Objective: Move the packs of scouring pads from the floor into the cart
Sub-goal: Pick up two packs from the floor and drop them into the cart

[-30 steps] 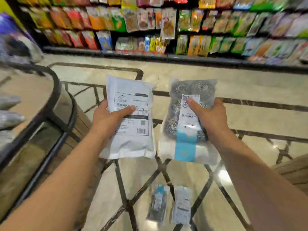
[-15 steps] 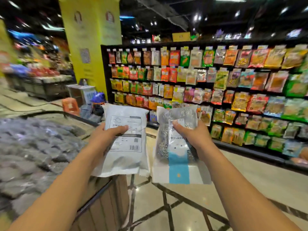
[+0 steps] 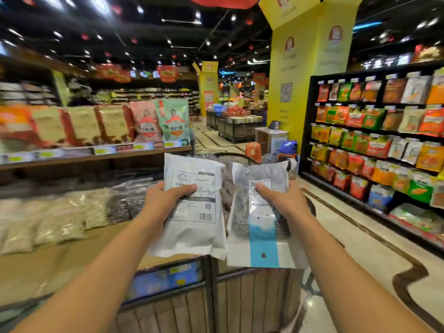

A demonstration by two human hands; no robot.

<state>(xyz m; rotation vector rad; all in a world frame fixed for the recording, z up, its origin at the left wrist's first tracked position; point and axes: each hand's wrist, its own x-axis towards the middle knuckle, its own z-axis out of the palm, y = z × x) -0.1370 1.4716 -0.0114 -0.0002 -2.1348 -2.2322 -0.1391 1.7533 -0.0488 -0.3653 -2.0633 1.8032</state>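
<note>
While the left hand (image 3: 165,200) grips a flat, opaque white pack (image 3: 194,210) with a printed label, the right hand (image 3: 283,200) clasps a clear crinkly pack (image 3: 259,227) of coiled steel scourers, both raised above a wood-slatted display bin (image 3: 240,301) beside glossy marble floor (image 3: 355,255).

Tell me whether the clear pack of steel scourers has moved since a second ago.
Yes. The clear pack, gripped by the right hand, has risen from just above the floor to above the wooden display bin.

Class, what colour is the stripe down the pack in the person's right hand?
Light blue, on white card; the pack shows best in the head view.
</note>
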